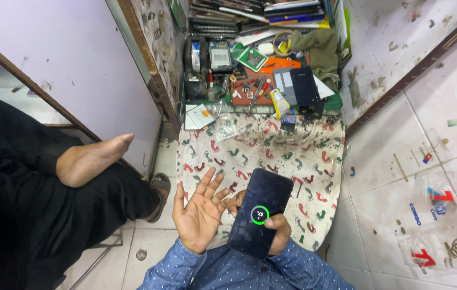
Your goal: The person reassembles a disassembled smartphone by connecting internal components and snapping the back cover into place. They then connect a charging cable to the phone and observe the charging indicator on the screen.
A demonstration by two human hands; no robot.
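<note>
The left hand (200, 212) is open, palm up, fingers spread wide and slightly curled; it holds nothing and sits just beside the phone's left edge. The right hand (274, 233) grips a phone (261, 212) from beneath, with the thumb resting on the lower part of the screen and the fingers showing past the left edge. The phone is dark and glossy, tilted with its top end pointing up and to the right, screen facing the camera; a green ring with a small figure inside glows on the lower half of the screen. Both forearms wear blue dotted sleeves (239, 268). The phone is held above a white cloth (271, 147) printed with red and green footprint shapes, which hangs down from the front edge of a cluttered bench (260, 80). On the bench lie small tools, a dark flat panel (298, 86), a green circuit board (252, 58), a roll of tape (283, 43) and an olive rag (319, 48); stacked flat items sit at the back. To the left, another person in black clothing sits with a bare foot (91, 161) raised across the knee, well apart from the hands. The floor (400, 161) to the right is white tile, stained, with clear printed plastic wrappers (443, 225) lying on it.
</note>
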